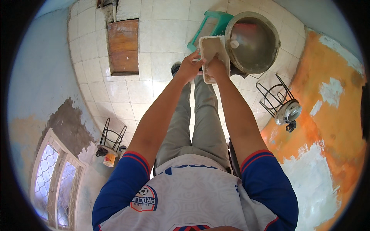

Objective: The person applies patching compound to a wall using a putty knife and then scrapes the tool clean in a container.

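Observation:
A white rectangular plastic tub (227,54) is held out in front of my legs, with a wet grey-brown layer (211,44) inside it. My left hand (190,66) grips the tub's left edge, thumb and fingers against its side. My right hand (216,68) reaches into the tub over its near end, fingers curled down at the grey-brown layer. Whatever those fingers may hold is hidden under the hand. Just right of the tub stands a large round grey bucket (277,48) of cloudy water, with a small round white thing (234,44) near its left rim.
A green plastic stool (220,24) stands beyond the tub, against the bucket. A brown wooden panel (123,46) lies in the tiled floor (165,34) at the far left. Black metal racks (274,96) stand on both sides. Patchy painted walls (308,127) and a barred window (56,177) flank me.

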### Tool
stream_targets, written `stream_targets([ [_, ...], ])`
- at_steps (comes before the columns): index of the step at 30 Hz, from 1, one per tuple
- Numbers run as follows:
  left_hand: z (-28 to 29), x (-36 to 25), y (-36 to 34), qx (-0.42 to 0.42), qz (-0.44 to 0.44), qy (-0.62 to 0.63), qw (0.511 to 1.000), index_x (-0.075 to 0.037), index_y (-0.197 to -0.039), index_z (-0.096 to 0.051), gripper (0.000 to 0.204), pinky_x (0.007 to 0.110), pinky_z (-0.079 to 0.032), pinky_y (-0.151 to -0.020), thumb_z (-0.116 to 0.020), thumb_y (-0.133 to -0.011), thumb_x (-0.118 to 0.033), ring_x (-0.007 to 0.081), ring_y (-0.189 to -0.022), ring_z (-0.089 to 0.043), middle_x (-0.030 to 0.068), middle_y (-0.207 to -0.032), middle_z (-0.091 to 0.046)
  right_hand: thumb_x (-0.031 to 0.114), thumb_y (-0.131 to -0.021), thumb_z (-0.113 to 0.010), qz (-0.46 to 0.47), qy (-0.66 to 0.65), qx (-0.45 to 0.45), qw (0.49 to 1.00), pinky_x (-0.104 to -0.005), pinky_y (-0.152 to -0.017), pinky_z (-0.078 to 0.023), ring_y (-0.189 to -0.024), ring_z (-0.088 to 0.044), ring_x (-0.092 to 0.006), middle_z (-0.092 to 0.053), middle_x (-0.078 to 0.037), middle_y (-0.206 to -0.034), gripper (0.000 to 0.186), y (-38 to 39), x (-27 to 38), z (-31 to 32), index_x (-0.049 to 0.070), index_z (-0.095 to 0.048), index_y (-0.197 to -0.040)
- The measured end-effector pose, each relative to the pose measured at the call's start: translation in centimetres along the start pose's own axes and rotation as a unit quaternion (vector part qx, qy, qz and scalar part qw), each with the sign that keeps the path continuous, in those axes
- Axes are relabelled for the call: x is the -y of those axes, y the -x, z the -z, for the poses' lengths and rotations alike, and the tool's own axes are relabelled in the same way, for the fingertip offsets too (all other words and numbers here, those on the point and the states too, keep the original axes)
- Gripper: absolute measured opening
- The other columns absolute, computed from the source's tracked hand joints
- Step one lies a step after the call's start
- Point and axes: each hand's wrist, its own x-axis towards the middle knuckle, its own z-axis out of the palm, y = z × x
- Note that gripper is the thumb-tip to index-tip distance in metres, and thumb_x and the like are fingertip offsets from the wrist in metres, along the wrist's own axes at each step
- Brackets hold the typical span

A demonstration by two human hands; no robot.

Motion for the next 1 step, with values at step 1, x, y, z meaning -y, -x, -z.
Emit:
stream_targets([
  [1, -0.01, -0.13, 0.0, 0.006, 0.002, 0.0, 1.0, -0.004, -0.155, -0.033, 0.067, 0.039, -0.065, -0.083, -0.066, -0.097, -0.015, 0.0239, -0.113, -0.063, 0.0162, -0.145, -0.049, 0.034, -0.092, -0.066, -0.002, -0.001, 0.0, 1.0, -0.044, -0.092, -0.055, -0.111, -0.068, -0.0344, -0.069, -0.022, -0.119, 0.098, 0.06, -0.35, -0.11, 0.002, -0.002, -0.16],
])
